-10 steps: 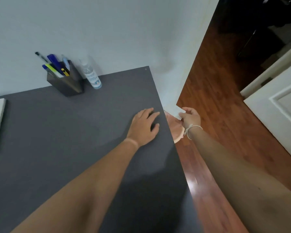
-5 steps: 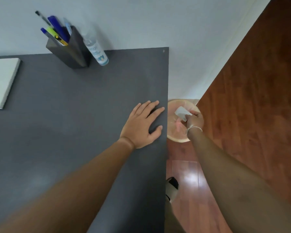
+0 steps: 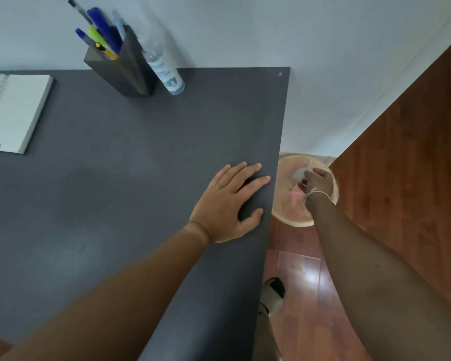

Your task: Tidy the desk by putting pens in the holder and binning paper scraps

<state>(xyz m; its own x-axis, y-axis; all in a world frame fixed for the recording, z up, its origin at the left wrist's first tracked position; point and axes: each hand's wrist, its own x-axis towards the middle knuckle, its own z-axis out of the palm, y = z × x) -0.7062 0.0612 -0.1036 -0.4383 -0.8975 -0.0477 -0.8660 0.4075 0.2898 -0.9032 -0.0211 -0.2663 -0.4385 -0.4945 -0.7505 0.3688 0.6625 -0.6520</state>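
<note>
**Paper scrap held over the bin**

A small white paper scrap (image 3: pixel 299 174) is pinched in the fingertips of the right hand (image 3: pixel 319 181), directly above the round beige waste bin (image 3: pixel 292 217) beside the dark grey desk (image 3: pixel 130 178). The scrap is judged light, limp and easily crumpled; an edge pinch suffices. The left hand (image 3: pixel 228 204) is laid flat, fingers spread, holding nothing. Pens (image 3: pixel 102 29) are seen standing in the dark square holder (image 3: pixel 125 71).
</note>
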